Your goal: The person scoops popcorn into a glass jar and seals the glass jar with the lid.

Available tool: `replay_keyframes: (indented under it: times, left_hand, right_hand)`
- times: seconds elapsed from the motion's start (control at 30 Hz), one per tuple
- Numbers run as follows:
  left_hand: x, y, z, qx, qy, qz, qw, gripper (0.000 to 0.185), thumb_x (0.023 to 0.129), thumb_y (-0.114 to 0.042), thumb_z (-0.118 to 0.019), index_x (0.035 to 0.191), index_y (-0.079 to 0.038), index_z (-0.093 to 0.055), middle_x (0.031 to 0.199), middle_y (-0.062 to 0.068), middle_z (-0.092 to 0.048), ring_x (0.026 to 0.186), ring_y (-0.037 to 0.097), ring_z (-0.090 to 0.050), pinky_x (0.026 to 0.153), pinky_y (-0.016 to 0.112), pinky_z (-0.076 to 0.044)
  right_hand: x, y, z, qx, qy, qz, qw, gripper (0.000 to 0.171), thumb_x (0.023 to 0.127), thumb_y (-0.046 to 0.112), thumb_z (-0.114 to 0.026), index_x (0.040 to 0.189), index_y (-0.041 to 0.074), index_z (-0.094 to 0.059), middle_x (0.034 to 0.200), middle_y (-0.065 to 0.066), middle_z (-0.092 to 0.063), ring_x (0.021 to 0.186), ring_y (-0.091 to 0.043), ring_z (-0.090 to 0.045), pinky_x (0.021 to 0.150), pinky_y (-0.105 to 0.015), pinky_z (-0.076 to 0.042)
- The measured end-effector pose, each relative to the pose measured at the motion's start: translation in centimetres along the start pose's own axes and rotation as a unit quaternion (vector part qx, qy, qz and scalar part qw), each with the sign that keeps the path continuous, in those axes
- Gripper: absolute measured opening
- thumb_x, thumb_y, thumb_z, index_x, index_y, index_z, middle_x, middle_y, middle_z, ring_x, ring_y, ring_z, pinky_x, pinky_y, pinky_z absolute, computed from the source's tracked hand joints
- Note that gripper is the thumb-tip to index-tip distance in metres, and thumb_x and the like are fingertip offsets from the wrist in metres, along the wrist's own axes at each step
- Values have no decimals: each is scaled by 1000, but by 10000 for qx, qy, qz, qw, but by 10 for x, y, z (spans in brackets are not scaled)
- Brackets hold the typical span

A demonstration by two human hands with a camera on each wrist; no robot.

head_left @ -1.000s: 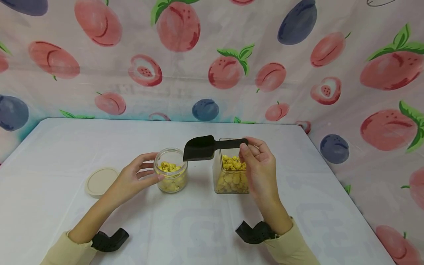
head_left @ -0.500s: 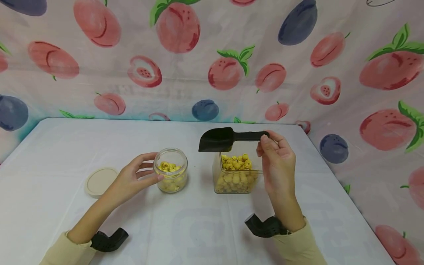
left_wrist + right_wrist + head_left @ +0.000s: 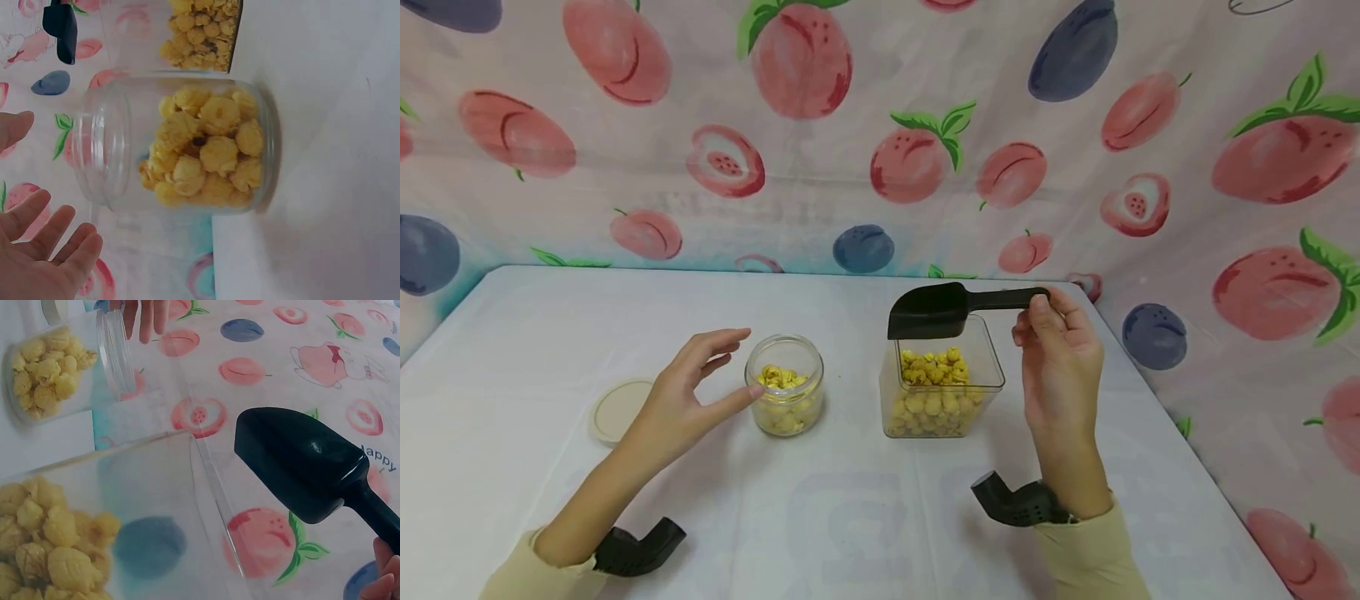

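My right hand (image 3: 1063,358) pinches the handle end of a black scoop (image 3: 929,312), holding it level over the back of a clear square container (image 3: 942,408) of yellow popcorn (image 3: 934,368). In the right wrist view the scoop (image 3: 300,462) hangs above the container's rim. A round glass jar (image 3: 786,408), partly filled with popcorn (image 3: 206,147), stands upright to the left. Beside the jar my left hand (image 3: 688,387) has its fingers spread and its thumb near the rim; the left wrist view shows the fingers apart from the glass.
A cream round lid (image 3: 615,412) lies on the white-covered table (image 3: 835,517) at left, partly hidden by the left forearm. Behind the table hangs a fruit-print cloth (image 3: 805,167). Black devices (image 3: 640,547) are strapped to both wrists.
My right hand has carried the scoop rightward and away from the jar to above the square container. My left hand has let go of the jar and drawn slightly left.
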State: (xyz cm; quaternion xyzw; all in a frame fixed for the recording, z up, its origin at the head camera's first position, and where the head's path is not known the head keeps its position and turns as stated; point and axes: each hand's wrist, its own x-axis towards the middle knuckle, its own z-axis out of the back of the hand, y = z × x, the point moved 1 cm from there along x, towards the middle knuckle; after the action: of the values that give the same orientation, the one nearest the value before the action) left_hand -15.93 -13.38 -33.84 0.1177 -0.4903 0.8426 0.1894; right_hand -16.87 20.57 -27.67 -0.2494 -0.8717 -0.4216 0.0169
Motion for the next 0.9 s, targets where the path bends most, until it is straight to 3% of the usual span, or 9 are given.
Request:
replay_keyframes:
  times: [0.27, 0.53, 0.9]
  left_hand:
    - [-4, -19, -6, -168, 52, -382, 9991, 55, 80, -9, -73, 130, -12, -50, 130, 1, -50, 120, -2, -43, 102, 8, -34]
    - [-6, -43, -19, -182, 217, -911, 9954, 58, 78, -6, -74, 130, -16, -51, 128, -2, -52, 119, 4, -45, 103, 12, -36]
    - [7, -61, -53, -597, 829, -1047, 9892, 51, 84, -15, -69, 131, -16, -50, 130, -1, -52, 122, 14, -48, 102, 27, -44]
  right_hand:
    - [5, 6, 7, 250, -177, 150, 9994, 17, 82, -2, -66, 97, -3, -58, 68, -9, -60, 61, -18, -52, 53, -21, -42]
    - [8, 11, 14, 0, -83, 385, 9992, 20, 83, 3, -66, 102, -3, -59, 74, -8, -57, 64, -18, -51, 53, -21, -42]
    - [10, 14, 17, -101, -49, 612, 9981, 27, 81, 4, -68, 105, -5, -59, 81, -11, -64, 62, -17, -50, 53, -20, -41]
